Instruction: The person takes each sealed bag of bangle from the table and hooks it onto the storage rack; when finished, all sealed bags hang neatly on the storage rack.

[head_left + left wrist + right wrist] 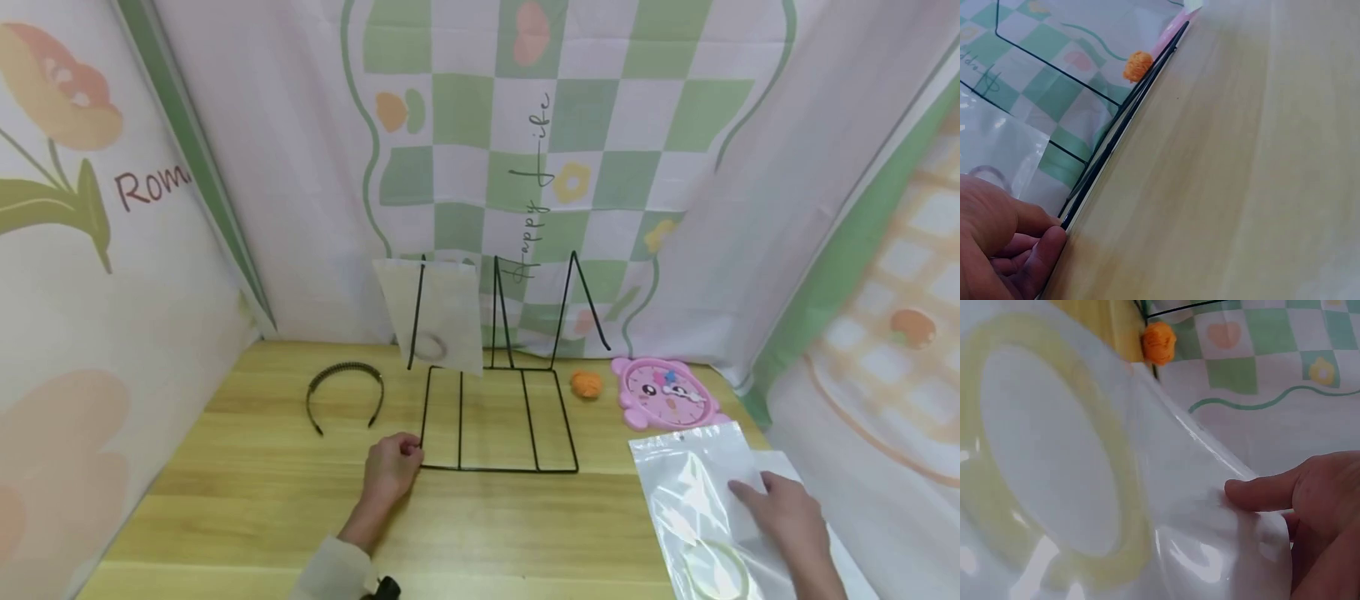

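Note:
My left hand point(392, 468) is at the front left corner of a black wire rack point(498, 470), which lies on the wooden table with its upright prongs at the back. In the left wrist view, thumb and fingertips pinch the rack's wire point(1107, 150). At the right, my right hand point(795, 521) grips the edge of a clear, shiny plastic bag point(660, 471), thumb on top. Inside the bag is a pale yellow ring point(1129, 512). A white bag point(450, 304) with a small ring in it hangs on the rack's left prong.
Left of the rack lies a dark headband point(347, 367). An orange ball point(587, 384) of yarn-like look and a pink clock point(637, 417) with a cartoon face sit to its right. Behind hangs a checkered curtain point(461, 108).

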`<state>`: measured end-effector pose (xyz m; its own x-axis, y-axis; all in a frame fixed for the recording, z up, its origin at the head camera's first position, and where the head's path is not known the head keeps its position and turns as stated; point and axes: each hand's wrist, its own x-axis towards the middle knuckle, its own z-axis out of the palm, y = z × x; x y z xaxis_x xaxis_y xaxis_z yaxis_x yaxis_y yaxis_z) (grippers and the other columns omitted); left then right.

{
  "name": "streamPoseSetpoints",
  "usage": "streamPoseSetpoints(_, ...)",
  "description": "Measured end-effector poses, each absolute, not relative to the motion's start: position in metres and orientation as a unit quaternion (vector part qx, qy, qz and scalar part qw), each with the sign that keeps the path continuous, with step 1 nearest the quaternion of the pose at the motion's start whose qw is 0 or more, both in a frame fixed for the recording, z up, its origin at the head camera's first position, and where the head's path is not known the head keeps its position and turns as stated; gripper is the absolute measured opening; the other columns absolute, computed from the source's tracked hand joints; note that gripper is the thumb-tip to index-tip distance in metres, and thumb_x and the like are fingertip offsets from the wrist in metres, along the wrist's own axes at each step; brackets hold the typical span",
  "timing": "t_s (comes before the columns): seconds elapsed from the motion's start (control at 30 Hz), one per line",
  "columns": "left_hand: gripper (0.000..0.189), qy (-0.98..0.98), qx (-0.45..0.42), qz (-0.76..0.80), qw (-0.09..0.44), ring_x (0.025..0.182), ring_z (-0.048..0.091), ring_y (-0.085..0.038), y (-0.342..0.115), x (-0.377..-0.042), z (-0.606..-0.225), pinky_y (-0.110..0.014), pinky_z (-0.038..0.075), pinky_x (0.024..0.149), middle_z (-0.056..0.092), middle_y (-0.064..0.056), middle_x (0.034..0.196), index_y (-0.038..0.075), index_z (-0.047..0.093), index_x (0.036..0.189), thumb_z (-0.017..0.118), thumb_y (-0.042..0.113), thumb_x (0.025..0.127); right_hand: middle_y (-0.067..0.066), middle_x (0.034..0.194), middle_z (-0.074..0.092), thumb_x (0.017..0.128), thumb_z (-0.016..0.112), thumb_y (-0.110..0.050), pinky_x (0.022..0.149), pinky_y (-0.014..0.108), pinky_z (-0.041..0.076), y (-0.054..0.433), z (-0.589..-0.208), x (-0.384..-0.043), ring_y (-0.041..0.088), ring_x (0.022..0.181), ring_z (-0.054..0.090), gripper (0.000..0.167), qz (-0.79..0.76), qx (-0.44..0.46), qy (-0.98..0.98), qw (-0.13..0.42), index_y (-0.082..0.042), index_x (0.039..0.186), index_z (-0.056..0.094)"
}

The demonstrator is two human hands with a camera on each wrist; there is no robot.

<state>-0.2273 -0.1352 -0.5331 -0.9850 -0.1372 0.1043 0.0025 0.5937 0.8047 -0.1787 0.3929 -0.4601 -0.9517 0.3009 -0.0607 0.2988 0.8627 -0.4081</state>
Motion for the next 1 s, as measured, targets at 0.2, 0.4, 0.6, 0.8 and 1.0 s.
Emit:
streamPoseSetpoints(0.2,0.02,-0.891,0.037,-0.445,0.084,0.071,0.062,-0.014,-0.137,-0.228,-0.534,-0.03,0.052,0.064,0.069,-0.003,0.08,0.002,0.074,0.099,0.069,0.006,0.08,0.037,0.107,0.061,0.097,0.055,-0.036,0.066,0.042,0.043,0.37,-0.436,-0.175,0.046,0.09,0.059,0.051,0.245,-0.089,-0.962,0.083,0.011,0.114,0.06)
streamPoseSetpoints(0.4,0.019,-0.891,0.037,-0.445,0.083,0.069,0.061,-0.013,-0.138,-0.225,-0.532,-0.029,0.052,0.063,0.069,-0.003,0.079,0.002,0.074,0.098,0.069,0.005,0.08,0.028,0.101,0.066,0.095,0.061,-0.033,0.061,0.027,0.04,0.338,-0.413,-0.166,0.011,0.077,0.056,0.04,0.286,-0.035,-0.948,0.131,0.003,0.112,0.066)
streamPoseSetpoints(0.6,0.02,-0.888,0.038,-0.449,0.09,0.068,0.061,-0.013,-0.139,-0.227,-0.527,-0.028,0.052,0.062,0.07,-0.005,0.08,0.001,0.073,0.099,0.068,0.005,0.081,-0.005,0.084,0.066,0.095,0.064,-0.026,0.06,0.021,0.043,0.305,-0.398,-0.168,0.001,0.07,0.053,0.024,0.368,0.018,-0.92,0.133,-0.004,0.104,0.067)
streamPoseSetpoints(0.8,0.019,-0.891,0.038,-0.444,0.086,0.068,0.061,-0.013,-0.139,-0.229,-0.528,-0.027,0.052,0.062,0.069,-0.003,0.079,0.002,0.073,0.099,0.068,0.006,0.081,-0.012,0.083,0.067,0.095,0.063,-0.014,0.063,0.02,0.047,0.278,-0.39,-0.173,0.004,0.071,0.058,0.018,0.418,0.085,-0.893,0.142,-0.001,0.107,0.066)
streamPoseSetpoints(1.0,0.018,-0.892,0.03,-0.441,0.093,0.068,0.061,-0.013,-0.137,-0.228,-0.533,-0.029,0.052,0.062,0.069,-0.003,0.079,0.002,0.074,0.098,0.068,0.006,0.08,-0.01,0.089,0.067,0.094,0.061,-0.006,0.064,0.021,0.045,0.256,-0.379,-0.18,0.005,0.074,0.057,0.019,0.445,0.143,-0.87,0.154,0.0,0.112,0.065)
